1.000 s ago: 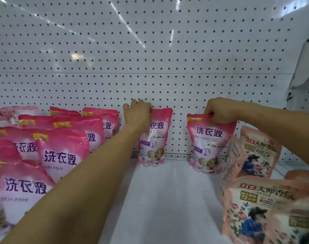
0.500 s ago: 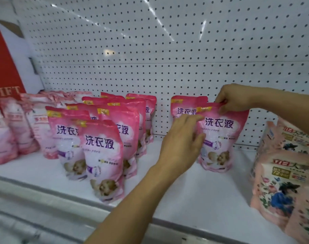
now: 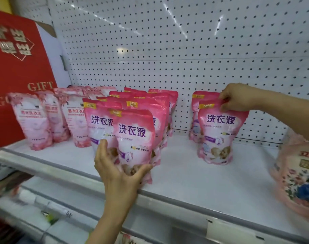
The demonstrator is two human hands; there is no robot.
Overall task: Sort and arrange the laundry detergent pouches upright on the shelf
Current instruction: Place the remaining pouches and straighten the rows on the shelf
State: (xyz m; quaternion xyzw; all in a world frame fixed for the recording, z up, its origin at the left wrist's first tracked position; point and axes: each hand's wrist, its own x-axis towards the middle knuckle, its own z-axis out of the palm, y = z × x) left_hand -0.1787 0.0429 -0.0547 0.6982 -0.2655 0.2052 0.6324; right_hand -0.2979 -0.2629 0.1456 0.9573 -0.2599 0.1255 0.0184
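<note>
On the white metal shelf (image 3: 185, 175), the left hand (image 3: 115, 171) has its grip curled round the base of the nearest glossy pink detergent pouch (image 3: 135, 138), upright at the near edge. The right hand (image 3: 238, 97) pinches the top of another pink pouch (image 3: 218, 131), upright further right, just ahead of one by the pegboard.

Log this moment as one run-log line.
left hand: grips front pouch | right hand: pinches right pouch top | both upright on shelf
</note>
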